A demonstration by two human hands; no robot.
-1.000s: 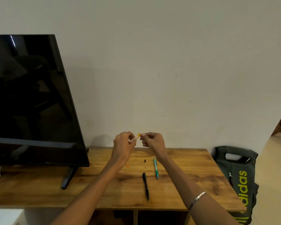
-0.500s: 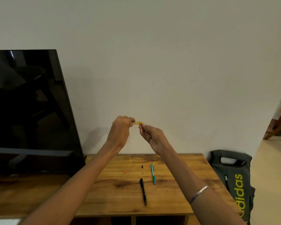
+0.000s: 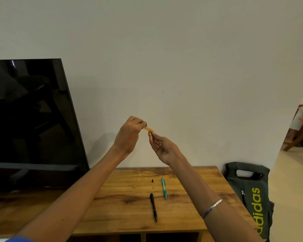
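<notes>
Hands held raised above table (image 3: 122, 203): left hand (image 3: 129, 135) and right hand (image 3: 164, 147) fingertips each pinched one small orange pen piece (image 3: 148, 129).

Soft, even, fairly dim indoor light, warm cast. left hand (image 3: 128, 135) throws faint blurred shadow down-left onto wall (image 3: 182, 67). TV screen (image 3: 30, 119): small glare streak at top, dim reflections below. Floor (image 3: 296, 172) at right brighter. Orange pen part (image 3: 148, 129) soft, detail lost. Wide-angle bend tilts TV edge.
</notes>
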